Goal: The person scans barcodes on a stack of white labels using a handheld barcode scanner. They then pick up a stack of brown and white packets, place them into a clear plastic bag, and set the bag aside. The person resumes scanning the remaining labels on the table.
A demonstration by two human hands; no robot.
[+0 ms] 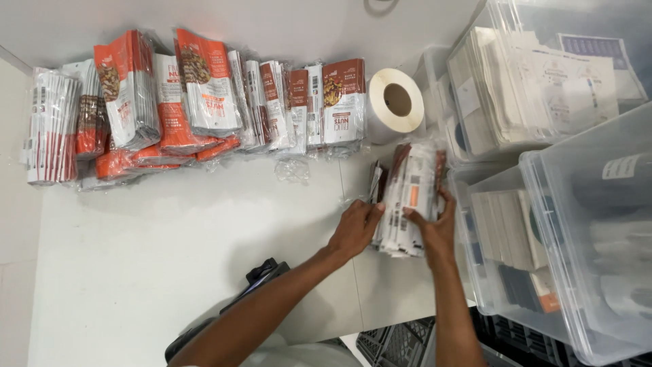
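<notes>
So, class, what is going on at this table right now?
A person holds a stack of flat pouches on edge on the white table, the left hand on its near side and the right hand gripping the other. Behind lie a row of bundled orange-and-white pouches and a label roll. Clear bins of packets stand at the right.

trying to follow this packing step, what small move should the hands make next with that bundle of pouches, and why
Probably square the bundle of pouches up on the table before moving it. Both the left hand and the right hand are on it, and its pouches look fanned and uneven, while the wrapped stacks behind stand in a neat row.
</notes>
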